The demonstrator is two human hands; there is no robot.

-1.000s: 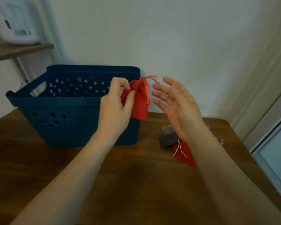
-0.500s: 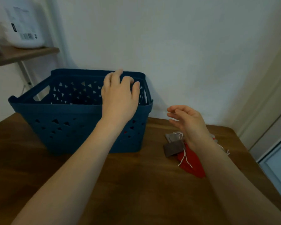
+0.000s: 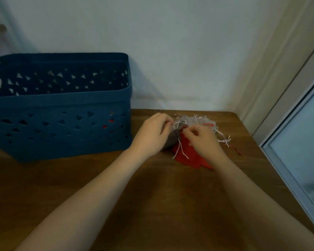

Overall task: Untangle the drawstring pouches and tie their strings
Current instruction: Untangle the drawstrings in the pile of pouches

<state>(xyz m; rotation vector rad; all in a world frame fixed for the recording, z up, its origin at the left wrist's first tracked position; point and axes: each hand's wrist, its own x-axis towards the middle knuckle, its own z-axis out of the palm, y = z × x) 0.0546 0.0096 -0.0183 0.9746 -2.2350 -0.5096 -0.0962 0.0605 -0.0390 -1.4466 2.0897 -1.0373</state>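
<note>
A home interior: a wooden table (image 3: 116, 187) is standing against a painted wall (image 3: 170, 42), bearing a blue plastic storage basket (image 3: 62, 127).

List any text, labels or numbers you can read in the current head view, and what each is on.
None: no readable text in this view.
The blue basket shows only triangle cut-outs, no label.
The pouches and strings under the left hand and right hand carry no visible print.
The wooden table and wall are unmarked.
</note>
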